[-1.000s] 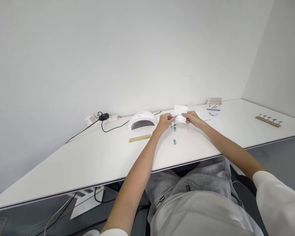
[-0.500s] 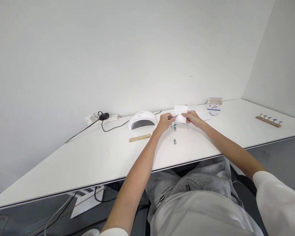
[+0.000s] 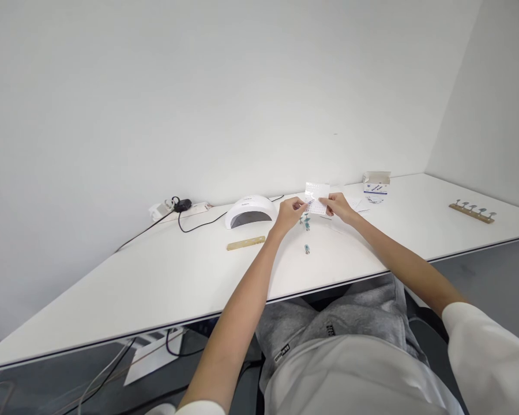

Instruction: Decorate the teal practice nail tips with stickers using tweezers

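Observation:
My right hand (image 3: 338, 206) pinches a white sheet with rows of small dots (image 3: 317, 189) by its right edge and holds it up above the table. From the left, my left hand (image 3: 291, 213) is closed on a thin, pointed purplish tool (image 3: 310, 202), whose tip is over the front of the sheet; its exact kind is too small to tell. Just below my hands, a few small teal pieces with shiny decoration (image 3: 307, 223) sit on the white table. A single teal piece (image 3: 307, 249) lies nearer to me.
A white dome-shaped nail lamp (image 3: 251, 206) stands left of my hands, with a gold strip (image 3: 245, 243) before it. An opened box (image 3: 376, 183) is at the back. A wooden bar with several small stands (image 3: 472, 213) lies right. A power strip (image 3: 199, 208) and cables run along the wall.
The sheet has tilted slightly and catches more glare. Both hands stay nearly in place, with the tool still at the sheet's front.

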Available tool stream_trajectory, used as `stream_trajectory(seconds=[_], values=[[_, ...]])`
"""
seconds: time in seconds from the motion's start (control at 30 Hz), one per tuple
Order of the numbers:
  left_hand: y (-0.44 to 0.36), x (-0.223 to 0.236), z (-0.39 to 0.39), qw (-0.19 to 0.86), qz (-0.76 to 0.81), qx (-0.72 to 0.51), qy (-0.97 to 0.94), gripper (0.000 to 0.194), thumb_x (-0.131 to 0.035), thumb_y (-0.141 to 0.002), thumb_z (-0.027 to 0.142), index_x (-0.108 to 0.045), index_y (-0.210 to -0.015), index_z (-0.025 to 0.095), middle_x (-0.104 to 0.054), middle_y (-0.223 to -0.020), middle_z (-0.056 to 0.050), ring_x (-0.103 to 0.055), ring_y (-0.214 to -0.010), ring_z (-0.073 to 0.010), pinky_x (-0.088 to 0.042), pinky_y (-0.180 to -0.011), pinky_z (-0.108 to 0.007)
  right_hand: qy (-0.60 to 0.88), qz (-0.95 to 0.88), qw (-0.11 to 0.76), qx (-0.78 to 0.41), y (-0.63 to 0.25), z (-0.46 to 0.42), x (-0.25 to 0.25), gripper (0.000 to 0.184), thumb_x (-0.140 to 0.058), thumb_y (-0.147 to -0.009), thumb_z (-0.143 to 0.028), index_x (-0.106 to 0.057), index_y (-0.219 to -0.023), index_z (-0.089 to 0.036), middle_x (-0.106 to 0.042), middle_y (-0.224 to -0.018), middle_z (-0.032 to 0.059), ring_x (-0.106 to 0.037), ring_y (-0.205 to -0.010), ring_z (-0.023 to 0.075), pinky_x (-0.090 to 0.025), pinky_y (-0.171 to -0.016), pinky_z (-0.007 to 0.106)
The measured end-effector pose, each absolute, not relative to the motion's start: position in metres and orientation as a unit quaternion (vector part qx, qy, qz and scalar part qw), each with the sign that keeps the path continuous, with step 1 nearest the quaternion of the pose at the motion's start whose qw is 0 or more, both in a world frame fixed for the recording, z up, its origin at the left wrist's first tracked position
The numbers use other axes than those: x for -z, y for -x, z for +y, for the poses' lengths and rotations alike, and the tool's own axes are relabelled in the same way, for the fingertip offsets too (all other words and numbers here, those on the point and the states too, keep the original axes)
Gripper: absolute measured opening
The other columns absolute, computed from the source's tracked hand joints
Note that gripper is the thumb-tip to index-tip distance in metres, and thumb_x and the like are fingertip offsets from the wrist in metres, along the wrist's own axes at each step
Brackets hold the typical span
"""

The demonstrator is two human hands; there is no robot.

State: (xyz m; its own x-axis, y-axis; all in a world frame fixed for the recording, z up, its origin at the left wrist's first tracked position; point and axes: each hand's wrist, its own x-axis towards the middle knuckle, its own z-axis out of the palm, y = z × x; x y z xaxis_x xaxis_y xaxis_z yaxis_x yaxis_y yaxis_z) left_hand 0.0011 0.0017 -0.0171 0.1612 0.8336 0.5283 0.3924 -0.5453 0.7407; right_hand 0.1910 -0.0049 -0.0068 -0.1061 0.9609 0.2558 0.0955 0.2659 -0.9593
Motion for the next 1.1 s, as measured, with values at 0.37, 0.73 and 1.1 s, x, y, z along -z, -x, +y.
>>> stream_trajectory(seconds=[0.37,0.73,1.1], values=[[-0.0005,0.0183,0.0074,0.228,0.440,-0.496,-0.713,0.025,-0.068,-0.071,0.039,-0.067,-0.065,0.015,-0.062,-0.058,-0.002,-0.054,-0.054,-0.0124,-0.040,-0.054,-0.025,0.427,-0.652,0.503,-0.372,-0.1893,-0.0015,0.0120,0.034,-0.065,-0.083,-0.032,-0.048,-0.058,-0.017,-0.044,-0.034,-0.0038,-0.040,-0.030,0.0065,-0.029,-0.035,0.019],[-0.0014,0.0195,0.0081,0.230,0.432,-0.499,-0.715,0.021,-0.067,-0.071,0.034,-0.067,-0.066,0.014,-0.060,-0.057,-0.001,-0.051,-0.054,-0.0114,-0.039,-0.054,-0.025,0.420,-0.671,0.506,-0.344,-0.1869,-0.0043,0.0118,0.039,-0.066,-0.080,-0.043,-0.048,-0.057,-0.018,-0.048,-0.037,-0.0023,-0.047,-0.030,0.0092,-0.029,-0.033,0.019],[-0.0007,0.0185,0.0056,0.240,0.428,-0.498,-0.715,0.022,-0.067,-0.071,0.036,-0.067,-0.065,0.014,-0.061,-0.057,-0.002,-0.052,-0.054,-0.0116,-0.039,-0.052,-0.025,0.430,-0.673,0.496,-0.341,-0.1894,-0.0011,0.0133,0.036,-0.064,-0.082,-0.039,-0.048,-0.057,-0.018,-0.047,-0.034,-0.0023,-0.045,-0.030,0.0086,-0.031,-0.035,0.019]])
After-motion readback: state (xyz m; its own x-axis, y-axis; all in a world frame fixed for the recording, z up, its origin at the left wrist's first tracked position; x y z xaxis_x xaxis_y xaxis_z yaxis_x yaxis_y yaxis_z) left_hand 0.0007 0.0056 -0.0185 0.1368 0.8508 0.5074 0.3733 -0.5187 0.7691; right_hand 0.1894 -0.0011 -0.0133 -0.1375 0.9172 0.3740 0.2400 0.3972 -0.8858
